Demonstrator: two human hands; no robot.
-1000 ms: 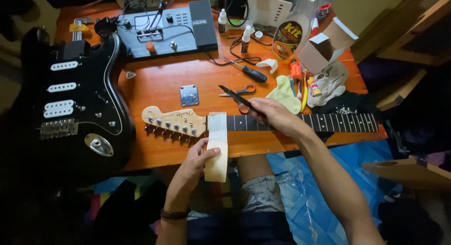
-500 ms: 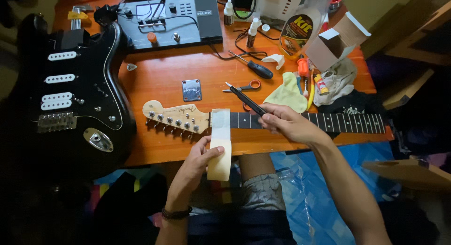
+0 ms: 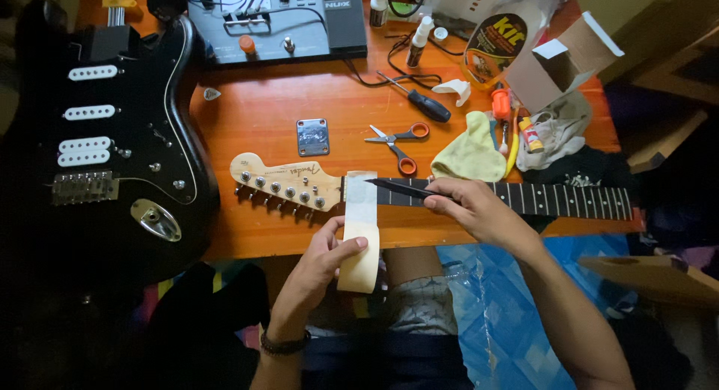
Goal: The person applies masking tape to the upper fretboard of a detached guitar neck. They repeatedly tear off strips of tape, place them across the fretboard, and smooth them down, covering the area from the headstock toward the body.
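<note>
Guitar neck [image 3: 524, 197] laid across table [image 3: 255, 124] at frame centre. Masking tape strip [image 3: 360, 233] pinched by left hand [image 3: 323, 264] (thumb on top). Dark tool [image 3: 401, 186] gripped in closed fingers of right hand [image 3: 479, 210], tip at tape.

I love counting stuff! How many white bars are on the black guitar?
3, stacked down the black guitar body: top white bar, middle one, and a fatter bottom one just above the metal bridge. None seem hidden.

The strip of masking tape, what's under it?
The tape crosses the guitar neck beside the headstock, covering that part. The left hand holds its hanging end; the right hand puts a dark tool on it.
</note>
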